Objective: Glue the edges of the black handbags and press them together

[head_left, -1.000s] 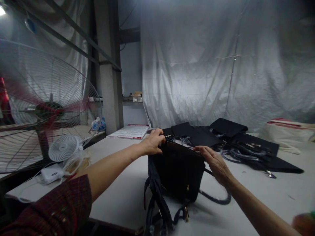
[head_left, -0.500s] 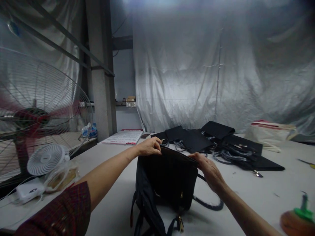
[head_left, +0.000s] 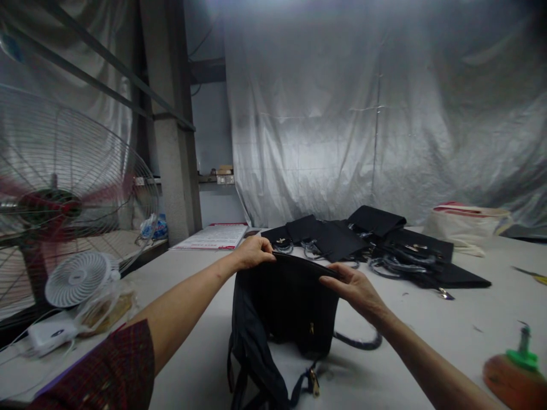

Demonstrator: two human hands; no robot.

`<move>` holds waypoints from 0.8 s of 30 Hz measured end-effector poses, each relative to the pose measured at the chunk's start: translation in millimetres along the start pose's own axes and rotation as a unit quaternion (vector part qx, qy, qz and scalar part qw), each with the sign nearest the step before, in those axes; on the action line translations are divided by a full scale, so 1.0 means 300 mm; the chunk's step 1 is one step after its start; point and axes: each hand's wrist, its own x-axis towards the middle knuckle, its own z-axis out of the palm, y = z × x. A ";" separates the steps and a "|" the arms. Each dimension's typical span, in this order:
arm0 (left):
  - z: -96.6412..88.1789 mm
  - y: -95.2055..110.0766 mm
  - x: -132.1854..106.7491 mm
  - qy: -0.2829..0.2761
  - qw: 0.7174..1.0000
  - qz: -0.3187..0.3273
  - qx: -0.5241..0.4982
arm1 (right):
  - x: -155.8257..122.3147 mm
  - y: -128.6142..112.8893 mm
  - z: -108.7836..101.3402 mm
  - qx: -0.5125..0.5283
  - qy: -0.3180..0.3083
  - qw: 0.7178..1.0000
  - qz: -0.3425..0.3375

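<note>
A black bag (head_left: pixel 294 304) with gold zip pulls stands on the pale table, its near side hanging slack. My left hand (head_left: pixel 253 252) pinches the top edge at the bag's left corner. Toward the right end of that same edge, my right hand (head_left: pixel 352 287) grips the rim between thumb and fingers. A plastic-wrapped handle (head_left: pixel 361 343) curves out from the bag's right side onto the table. Straps at the lower left of the bag run partly out of view.
Several black bag pieces (head_left: pixel 337 239) with wrapped handles lie beyond. Back right sits a cream cloth bundle (head_left: pixel 468 225). A bottle with green cap (head_left: pixel 521 359) stands front right. On the left are a small white fan (head_left: pixel 79 279), a large caged fan (head_left: pixel 55 205) and a printed sheet (head_left: pixel 213 236).
My right hand has slid a little left along the rim, its thumb now showing on the near side. The bag's top edge bows slightly more. The view has shifted a little.
</note>
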 end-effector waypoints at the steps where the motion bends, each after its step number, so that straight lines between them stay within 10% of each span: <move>1: -0.001 -0.003 0.002 0.005 1.000 0.001 0.018 | 0.002 0.000 0.001 -0.006 0.000 1.000 0.000; 24: -0.013 -0.021 -0.015 0.044 0.997 0.008 0.064 | 0.053 -0.041 0.045 -0.155 0.056 0.986 -0.009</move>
